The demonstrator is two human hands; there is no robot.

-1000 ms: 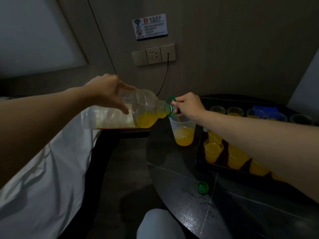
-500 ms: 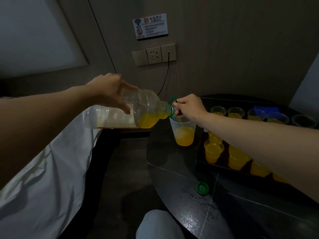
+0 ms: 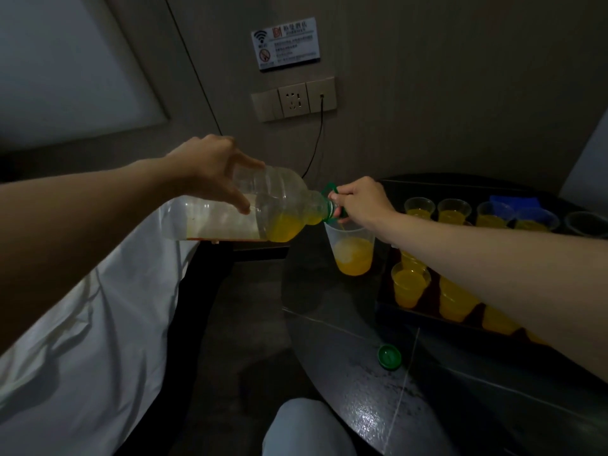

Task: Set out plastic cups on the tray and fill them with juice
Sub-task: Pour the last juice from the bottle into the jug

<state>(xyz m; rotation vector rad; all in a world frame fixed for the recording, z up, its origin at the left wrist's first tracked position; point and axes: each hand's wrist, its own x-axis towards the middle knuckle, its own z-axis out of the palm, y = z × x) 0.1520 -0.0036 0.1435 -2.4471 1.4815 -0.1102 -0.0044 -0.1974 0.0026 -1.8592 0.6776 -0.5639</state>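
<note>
- The bench (image 3: 362,406) is a dark, glossy, round-edged top with pale streaks of reflected light and thin light lines across it.
- A dark tray (image 3: 381,306) sits toward the bench's right side. It carries filled cups (image 3: 409,287) of yellow juice, some of them hidden behind the right forearm.
- More clear cups (image 3: 419,207) stand in a row toward the bench's far edge, most with juice at the bottom. A blue object (image 3: 513,202) lies behind them, too dim to identify.
- One larger cup (image 3: 353,250) stands on the bench just beside the tray's left edge, about half full of juice.
- A big clear bottle (image 3: 283,205) lies nearly level in the air, with its mouth over that cup and juice pooled at its shoulder.
- The left hand (image 3: 214,172) holds the bottle's body from above, fingers (image 3: 241,202) curled down over its side.
- The right hand (image 3: 360,200) is clenched around the green handle (image 3: 329,189) at the bottle's neck.
- A green cap (image 3: 390,356) lies alone on the bench near its left edge, in front of the tray.
- A bed (image 3: 82,324) with a rumpled white sheet lies left of the bench, with a dark gap of floor between them.
- The wall behind is brown, with a socket plate (image 3: 294,100), a black cable (image 3: 316,143) hanging from it and a small printed sign (image 3: 285,44) above.
- A pale panel (image 3: 65,60) fills the upper left corner of the room.
- A knee (image 3: 306,429) in light cloth shows at the bench's near edge.
</note>
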